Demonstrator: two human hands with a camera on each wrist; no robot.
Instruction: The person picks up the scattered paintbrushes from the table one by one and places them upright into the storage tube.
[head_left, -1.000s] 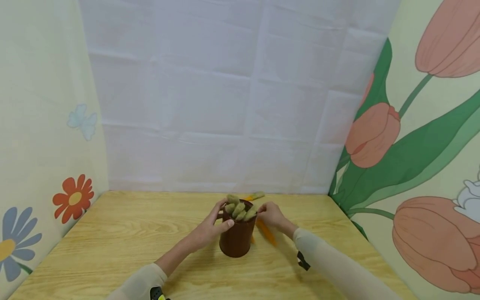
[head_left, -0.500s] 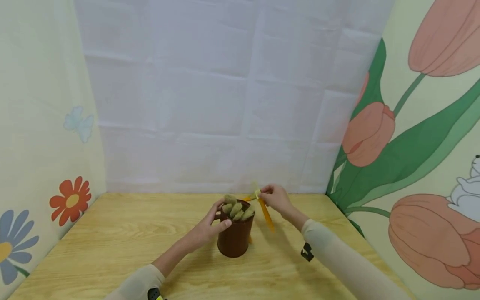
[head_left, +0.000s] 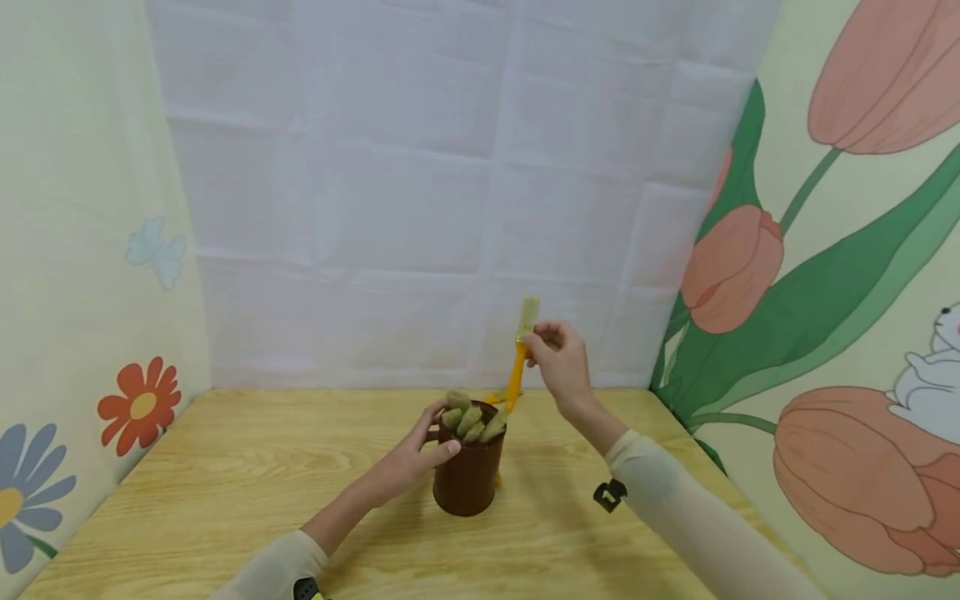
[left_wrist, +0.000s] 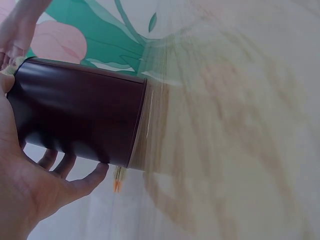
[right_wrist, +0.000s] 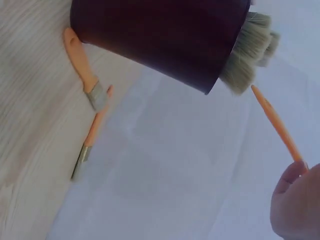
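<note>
Steadying the brown mug (head_left: 467,479), seemingly, your left grip (head_left: 415,457) wraps it; your right grip (head_left: 562,367) pinches 1 brush (head_left: 517,373), handle downward.

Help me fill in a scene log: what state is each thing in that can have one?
Brown container: upright, filled with brushes, bristles up
Left hand: holds the container
Raised brush: off the table, bristles up
Right hand: pinches the raised brush
Loose brush by container's base: lying down
Loose brush farther back: lying down
</note>
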